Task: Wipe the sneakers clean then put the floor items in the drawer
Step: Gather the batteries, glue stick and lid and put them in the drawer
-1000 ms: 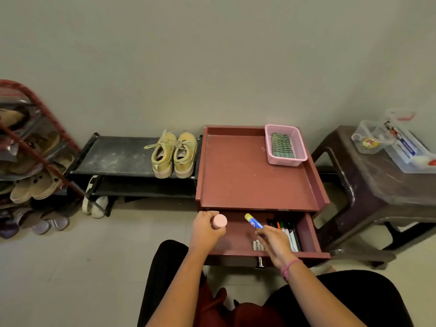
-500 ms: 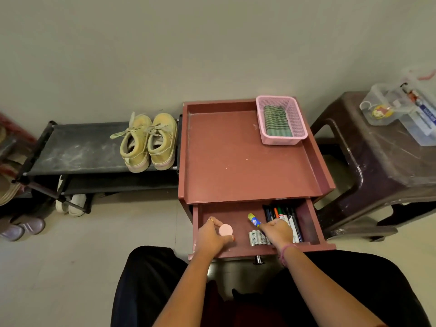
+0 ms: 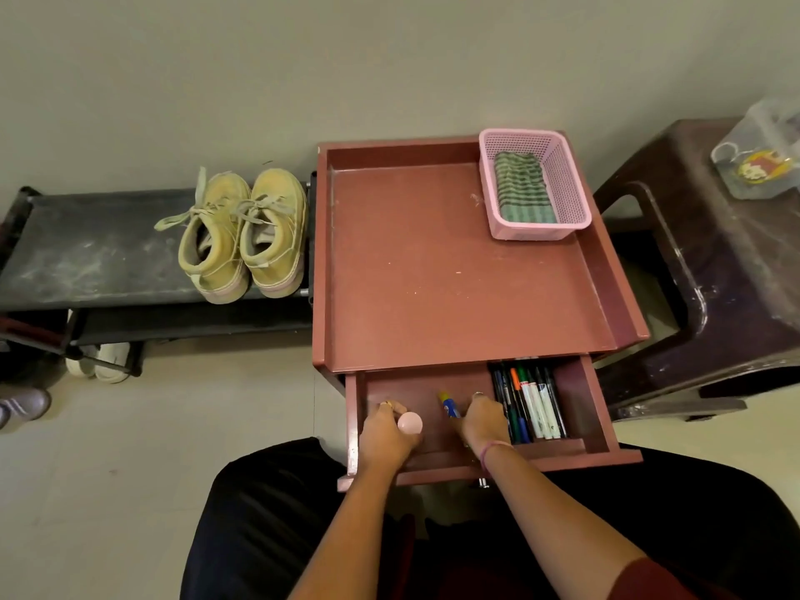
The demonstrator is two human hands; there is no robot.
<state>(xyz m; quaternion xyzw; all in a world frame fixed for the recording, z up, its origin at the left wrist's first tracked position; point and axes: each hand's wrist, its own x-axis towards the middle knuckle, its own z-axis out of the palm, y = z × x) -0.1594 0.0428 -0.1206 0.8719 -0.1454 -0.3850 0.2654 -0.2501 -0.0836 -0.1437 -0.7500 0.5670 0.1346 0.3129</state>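
Hands in drawer [image 3: 580, 409]: left grip [image 3: 385, 435] clamps one pink-capped item [image 3: 410, 423], right grip [image 3: 485, 420] one blue-yellow marker [image 3: 449, 405].

I count two yellow-green canvas lace-up sneakers [image 3: 242, 236], side by side up and to the left of my left hand [image 3: 385, 435]. One pink round-capped container [image 3: 410, 423] is in that hand; one blue-and-yellow capped stick [image 3: 449, 404] is in my right hand [image 3: 485, 422]. Just right of it lie about seven marker pens [image 3: 530, 404]; they overlap, so the count is loose. Farther up sits one pink plastic mesh basket [image 3: 562, 184] with one green striped folded cloth [image 3: 521, 188]. One pulled-out red-brown wooden drawer [image 3: 580, 404].
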